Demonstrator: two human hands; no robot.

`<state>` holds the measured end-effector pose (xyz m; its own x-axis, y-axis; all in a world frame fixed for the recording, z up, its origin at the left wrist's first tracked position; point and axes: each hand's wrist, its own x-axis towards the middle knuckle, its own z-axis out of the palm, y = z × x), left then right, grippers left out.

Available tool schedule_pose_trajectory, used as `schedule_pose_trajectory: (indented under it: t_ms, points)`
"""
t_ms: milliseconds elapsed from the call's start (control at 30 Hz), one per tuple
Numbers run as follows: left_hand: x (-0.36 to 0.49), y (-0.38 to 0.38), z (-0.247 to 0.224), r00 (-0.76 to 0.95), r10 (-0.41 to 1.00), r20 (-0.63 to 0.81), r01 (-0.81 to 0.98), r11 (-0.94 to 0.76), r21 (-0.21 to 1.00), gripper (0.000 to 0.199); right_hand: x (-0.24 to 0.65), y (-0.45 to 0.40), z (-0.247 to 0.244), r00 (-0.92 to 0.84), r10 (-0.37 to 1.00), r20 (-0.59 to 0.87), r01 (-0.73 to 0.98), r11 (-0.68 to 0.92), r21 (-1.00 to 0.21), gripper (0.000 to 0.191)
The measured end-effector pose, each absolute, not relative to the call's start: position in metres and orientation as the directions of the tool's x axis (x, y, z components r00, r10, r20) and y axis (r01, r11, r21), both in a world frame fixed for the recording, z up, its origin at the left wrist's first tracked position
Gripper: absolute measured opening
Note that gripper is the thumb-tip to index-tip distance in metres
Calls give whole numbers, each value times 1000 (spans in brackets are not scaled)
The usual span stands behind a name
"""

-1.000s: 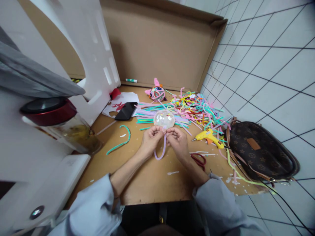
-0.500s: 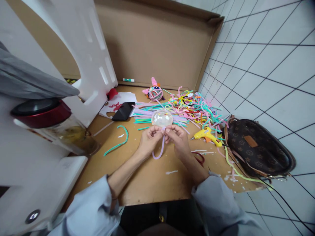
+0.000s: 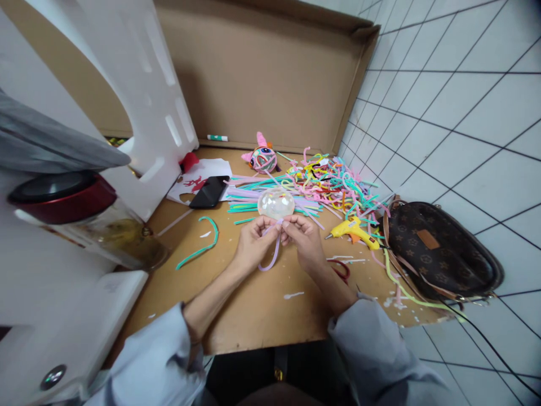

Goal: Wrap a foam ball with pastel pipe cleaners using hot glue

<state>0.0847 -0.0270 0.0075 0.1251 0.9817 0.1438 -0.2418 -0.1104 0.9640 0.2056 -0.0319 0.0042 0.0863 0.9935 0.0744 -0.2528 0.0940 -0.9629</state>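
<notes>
Between my two hands is a lilac pipe cleaner [image 3: 271,263], its loop hanging down toward the tabletop. My left hand [image 3: 253,242] pinches it between thumb and fingers, and my right hand [image 3: 305,239] pinches it close beside, fingertips almost meeting. Just beyond the fingertips sits a clear round ball, like a small balloon [image 3: 276,203]; whether the pipe cleaner is fastened to it I cannot tell. Behind the ball lies a bundle of straight lilac and teal pipe cleaners [image 3: 243,197]. A bent teal pipe cleaner [image 3: 214,237] rests left of my left hand.
A yellow glue gun [image 3: 353,230] and red-handled scissors [image 3: 343,272] lie to the right, near a brown handbag [image 3: 443,251]. Tangled pipe cleaners [image 3: 333,186] heap behind. A pink-eared ball figure [image 3: 262,159], a phone [image 3: 209,192] and a glass bottle [image 3: 122,237] stand around the left and back.
The whole view has shifted slightly. Both hands keep their pinch on the lilac pipe cleaner, with only a small change at the fingertips.
</notes>
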Motion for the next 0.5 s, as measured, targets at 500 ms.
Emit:
schedule_pose_trajectory:
  t_ms: [500]
  points:
    - [81,-25,2,67,982,176,-100,-169,981,31,206,-31,1,98,990,102,-206,120,-971,27]
